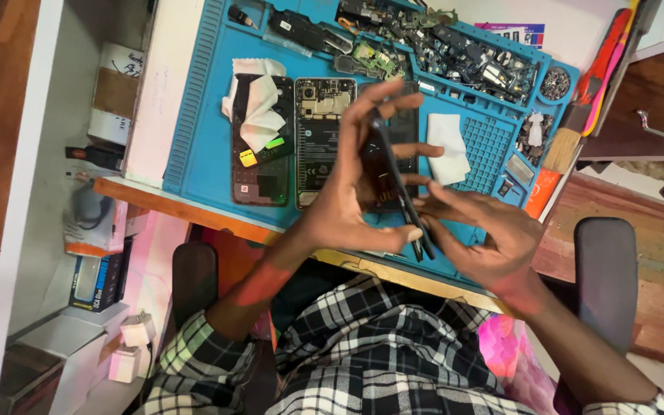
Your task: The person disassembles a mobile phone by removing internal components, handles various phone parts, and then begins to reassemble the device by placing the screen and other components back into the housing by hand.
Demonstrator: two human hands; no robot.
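Note:
My left hand (351, 188) holds a thin black phone panel (401, 188) on edge above the blue repair mat (201, 131), fingers spread along its top and thumb under its lower end. My right hand (482, 234) touches the panel's lower end from the right with its fingertips. Just behind my hands, an opened phone body (323, 127) with its circuit board showing lies flat on the mat.
Left of the opened phone lies another phone part (261, 173) under a crumpled white cloth (257, 107). A white wipe (449, 146) rests right of my hands. Trays along the mat's far edge hold several loose phone parts (455, 54). A brush (570, 138) lies at the right edge.

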